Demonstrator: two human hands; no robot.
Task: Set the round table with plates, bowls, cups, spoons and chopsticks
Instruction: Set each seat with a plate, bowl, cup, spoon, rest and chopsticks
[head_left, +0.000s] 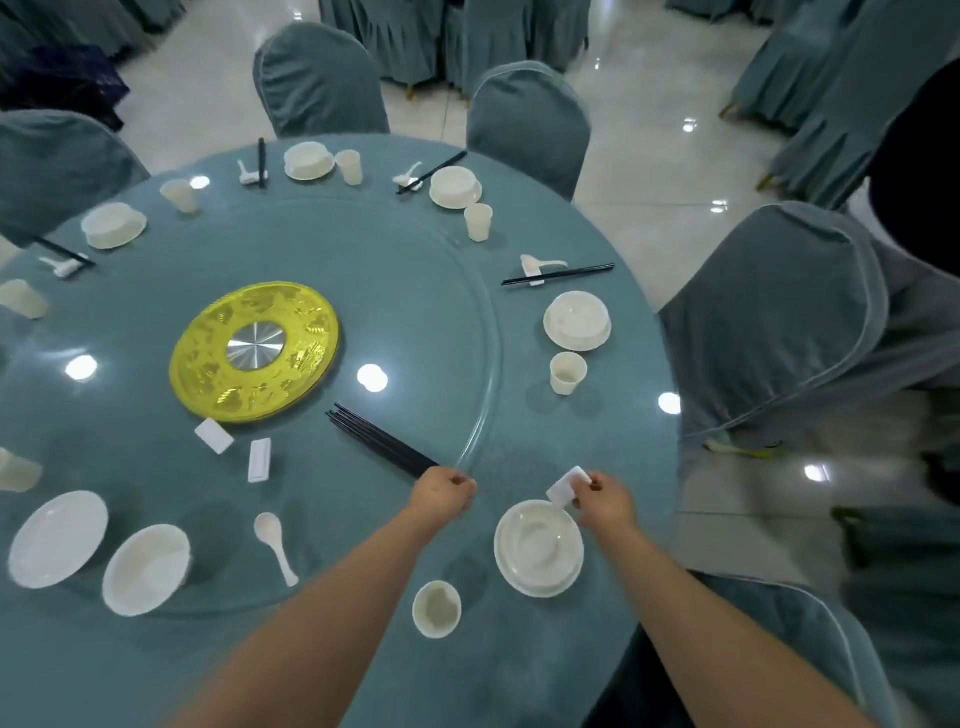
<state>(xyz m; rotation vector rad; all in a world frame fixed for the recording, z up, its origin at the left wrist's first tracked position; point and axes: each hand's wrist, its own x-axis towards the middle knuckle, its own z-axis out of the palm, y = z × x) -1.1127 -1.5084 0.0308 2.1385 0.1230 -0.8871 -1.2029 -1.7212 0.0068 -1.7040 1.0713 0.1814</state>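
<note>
My left hand (444, 493) grips the near ends of a bundle of black chopsticks (376, 439) lying on the glass turntable (426, 291). My right hand (605, 501) pinches a white chopstick rest (566, 486) just above the far rim of a bowl on a plate (537, 545). A white cup (436, 608) stands near that plate. Two more white rests (214, 435) (259, 459), a spoon (274, 543), a loose plate (57, 538) and a loose bowl (145, 569) lie on the turntable to the left.
Finished settings with bowl, cup, spoon and chopsticks ring the far table edge, one at the right (576, 319). A gold disc (254, 351) sits at the centre. Covered chairs (774, 322) surround the table. A person in dark clothes (914, 171) stands at far right.
</note>
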